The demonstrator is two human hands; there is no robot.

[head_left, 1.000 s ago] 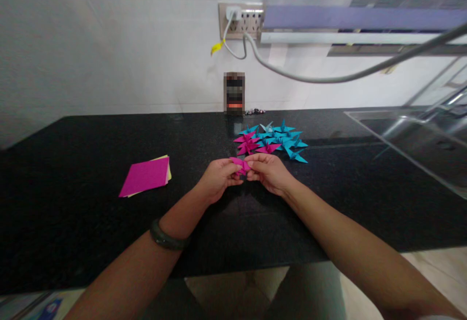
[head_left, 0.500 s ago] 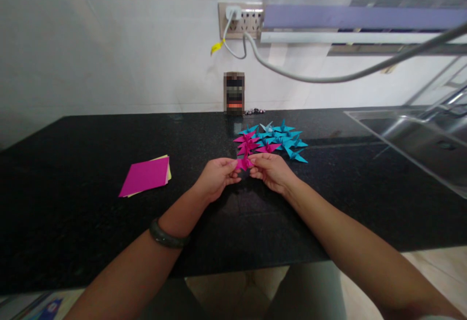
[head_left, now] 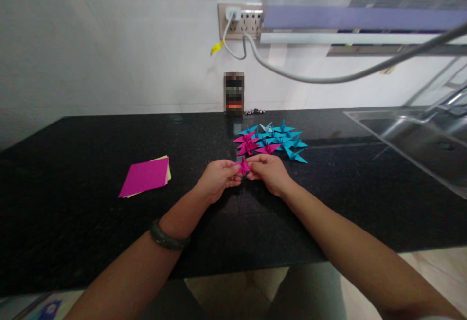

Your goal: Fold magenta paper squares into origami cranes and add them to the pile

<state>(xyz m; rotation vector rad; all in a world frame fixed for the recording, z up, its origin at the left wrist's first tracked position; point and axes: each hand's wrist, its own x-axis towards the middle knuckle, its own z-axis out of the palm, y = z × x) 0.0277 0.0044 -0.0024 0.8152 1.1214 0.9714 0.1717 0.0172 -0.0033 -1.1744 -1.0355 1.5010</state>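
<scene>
- At the center of the head view, above the dark countertop (head_left: 91, 232), the left hand (head_left: 216, 179) pinches one side of a small pink paper piece (head_left: 243, 166) between thumb and fingers.
- On its other side, the right hand (head_left: 272, 173) pinches the same piece, its fingertips close to those of the left; the piece sits between the two hands, a narrow point sticking up.
- Just beyond the hands lies a group of folded paper birds: pink birds (head_left: 247, 144) at the near left, blue birds (head_left: 296, 155) behind and to the right, and one pale bird (head_left: 266, 128) toward the back.
- Left of the hands, well apart from them, lies a paper stack (head_left: 146, 176), pink on top with yellow edges showing.
- On the left forearm is a dark bangle (head_left: 168, 237).
- At far right is a metal sink (head_left: 428, 140).
</scene>
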